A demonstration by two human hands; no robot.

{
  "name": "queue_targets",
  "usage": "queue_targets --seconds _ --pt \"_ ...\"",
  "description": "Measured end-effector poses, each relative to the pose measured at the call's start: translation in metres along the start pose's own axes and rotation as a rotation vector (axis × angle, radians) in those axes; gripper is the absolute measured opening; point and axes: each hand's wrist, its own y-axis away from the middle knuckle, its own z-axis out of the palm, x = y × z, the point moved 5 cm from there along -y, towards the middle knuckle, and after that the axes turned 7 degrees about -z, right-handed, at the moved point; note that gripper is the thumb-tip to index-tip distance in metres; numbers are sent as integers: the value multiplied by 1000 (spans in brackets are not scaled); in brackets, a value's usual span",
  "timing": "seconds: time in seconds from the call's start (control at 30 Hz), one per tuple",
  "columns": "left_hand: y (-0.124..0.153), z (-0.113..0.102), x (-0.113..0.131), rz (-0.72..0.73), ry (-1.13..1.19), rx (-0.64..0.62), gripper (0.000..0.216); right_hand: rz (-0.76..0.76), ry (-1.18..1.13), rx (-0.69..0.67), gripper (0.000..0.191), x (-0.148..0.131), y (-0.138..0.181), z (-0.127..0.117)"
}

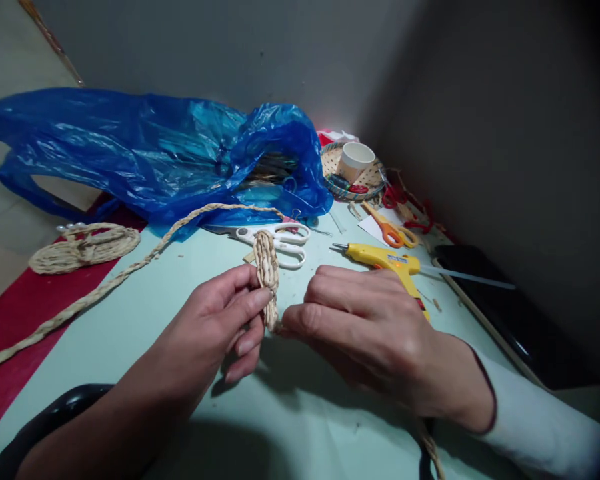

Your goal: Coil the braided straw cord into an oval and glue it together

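Observation:
My left hand [220, 327] pinches a small upright coil of braided straw rope [267, 270] between thumb and fingers. My right hand [365, 327] is closed on the lower end of the same coil, fingers curled under it. A long tail of the braid [130, 267] runs from the coil's top, arcs left across the pale green table [190, 253] and off the left edge. Another strand trails down below my right wrist.
White scissors [280, 237] lie just behind the coil, a yellow glue gun [385, 260] to their right, orange scissors [393, 230] beyond. A blue plastic bag [145, 153] fills the back left. A woven tray with a white cup [355, 160] sits far right. A flat braid coil [85, 247] lies left.

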Motion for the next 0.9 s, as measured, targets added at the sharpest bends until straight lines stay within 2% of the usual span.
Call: queue_targets --seconds 0.1,0.33,0.57,0.77,0.9 --pt "2 1 -1 33 -29 5 19 61 -55 -22 14 6 3 2" --pt "1 7 4 102 -28 -78 14 111 -164 -3 13 14 2 -1" --pt "5 8 12 127 -20 -31 15 142 -140 64 16 22 5 -5" --pt "5 3 12 196 -169 14 10 -2 6 35 26 11 3 -2" --pt "3 3 13 221 -245 18 11 -116 106 93 40 0 -1 -2"
